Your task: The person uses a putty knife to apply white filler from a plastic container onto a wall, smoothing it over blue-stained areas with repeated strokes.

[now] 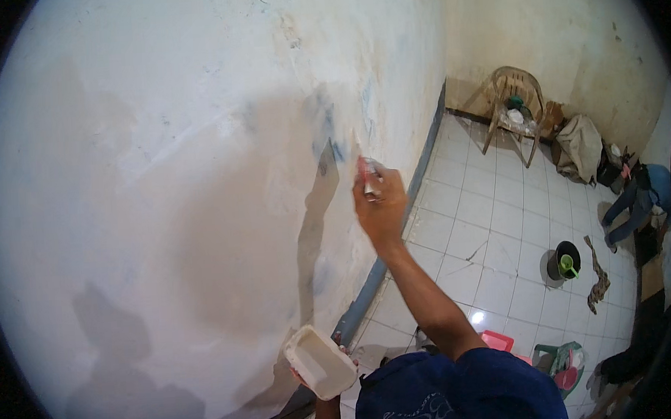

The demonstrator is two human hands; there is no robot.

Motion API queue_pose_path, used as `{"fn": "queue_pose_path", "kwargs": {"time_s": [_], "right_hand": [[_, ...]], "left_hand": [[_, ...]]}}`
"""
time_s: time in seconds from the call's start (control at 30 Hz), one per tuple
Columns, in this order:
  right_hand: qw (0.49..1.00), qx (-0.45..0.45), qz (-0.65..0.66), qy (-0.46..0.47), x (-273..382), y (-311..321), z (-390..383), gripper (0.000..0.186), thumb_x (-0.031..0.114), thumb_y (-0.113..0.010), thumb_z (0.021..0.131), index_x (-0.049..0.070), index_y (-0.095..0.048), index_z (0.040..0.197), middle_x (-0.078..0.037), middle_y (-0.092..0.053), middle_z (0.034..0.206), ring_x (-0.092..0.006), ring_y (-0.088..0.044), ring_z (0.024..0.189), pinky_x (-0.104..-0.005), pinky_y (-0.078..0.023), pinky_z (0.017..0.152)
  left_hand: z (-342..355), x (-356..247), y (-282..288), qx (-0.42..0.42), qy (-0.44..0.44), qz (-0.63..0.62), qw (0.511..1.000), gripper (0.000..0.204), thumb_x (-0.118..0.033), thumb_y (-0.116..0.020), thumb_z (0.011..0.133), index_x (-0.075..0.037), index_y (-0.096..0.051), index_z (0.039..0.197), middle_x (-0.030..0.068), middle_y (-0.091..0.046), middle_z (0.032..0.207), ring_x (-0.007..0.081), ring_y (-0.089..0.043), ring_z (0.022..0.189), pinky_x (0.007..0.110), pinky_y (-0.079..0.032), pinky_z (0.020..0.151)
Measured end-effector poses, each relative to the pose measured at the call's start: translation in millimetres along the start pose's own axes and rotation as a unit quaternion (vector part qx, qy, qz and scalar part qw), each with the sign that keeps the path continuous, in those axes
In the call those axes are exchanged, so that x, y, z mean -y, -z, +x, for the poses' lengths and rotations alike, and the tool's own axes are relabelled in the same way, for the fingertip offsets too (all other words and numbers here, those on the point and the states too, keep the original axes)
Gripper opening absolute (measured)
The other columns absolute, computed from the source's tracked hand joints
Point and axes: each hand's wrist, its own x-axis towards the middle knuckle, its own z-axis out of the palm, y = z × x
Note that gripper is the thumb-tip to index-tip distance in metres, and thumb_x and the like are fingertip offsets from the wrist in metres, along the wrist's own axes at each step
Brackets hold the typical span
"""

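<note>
My right hand [381, 207] is raised to the pale, stained wall [220, 177], its fingers closed round a paintbrush [363, 167] with red and whitish parts. The brush's tip is blurred and points up along the wall, near bluish patches; whether it touches the surface I cannot tell. Lower down, by the foot of the wall, my left hand [343, 349] grips a cream rectangular tub [321, 362] by its sides. Pale material coats the inside of the tub. Most of the left hand's fingers are hidden behind it.
A grey-blue baseboard [370, 282] edges the white tiled floor [464, 237]. A plastic chair [517, 94] with things on it stands at the back. To the right are a black bucket [555, 265] with a green dipper, a brown rag [597, 279], pink items [497, 340] and another person [638, 201].
</note>
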Motion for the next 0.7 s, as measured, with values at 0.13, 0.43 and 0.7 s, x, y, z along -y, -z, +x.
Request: {"fn": "queue_pose_path", "kwargs": {"time_s": [0.13, 0.43, 0.7], "right_hand": [[0.998, 0.007, -0.057, 0.03, 30.9, -30.5, -17.9, 0.032, -0.002, -0.071, 0.072, 0.007, -0.071, 0.103, -0.011, -0.063, 0.109, -0.0241, -0.059, 0.086, -0.0372, -0.052, 0.059], [0.994, 0.089, 0.045, 0.035, 72.1, -3.7, -42.1, 0.029, -0.002, -0.073, 0.068, 0.003, -0.071, 0.096, -0.01, -0.066, 0.1, -0.0252, -0.061, 0.073, -0.0355, -0.053, 0.061], [0.93, 0.07, 0.144, -0.33, -13.4, 18.3, -0.6, 0.017, 0.003, -0.059, 0.083, -0.006, -0.072, 0.089, -0.005, -0.063, 0.062, -0.0095, -0.056, 0.05, -0.0273, -0.044, 0.043]], "left_hand": [[0.6, -1.1, 7.3, 0.006, -0.03, 0.025, 0.999, 0.103, -0.086, -0.05, 0.071, -0.028, -0.027, 0.152, 0.0248, -0.026, 0.152, 0.0461, -0.047, 0.121, 0.069, -0.04, 0.095], [-9.2, -20.1, 45.7, 0.01, -0.013, 0.084, 0.996, 0.101, -0.085, -0.048, 0.073, -0.028, -0.024, 0.153, 0.0233, -0.018, 0.156, 0.0452, -0.044, 0.127, 0.076, -0.036, 0.093], [-5.4, -16.8, 28.7, -0.011, -0.012, 0.068, 0.998, 0.097, -0.082, -0.05, 0.075, -0.029, -0.025, 0.152, 0.0237, -0.022, 0.154, 0.0436, -0.044, 0.126, 0.075, -0.038, 0.092]]}}
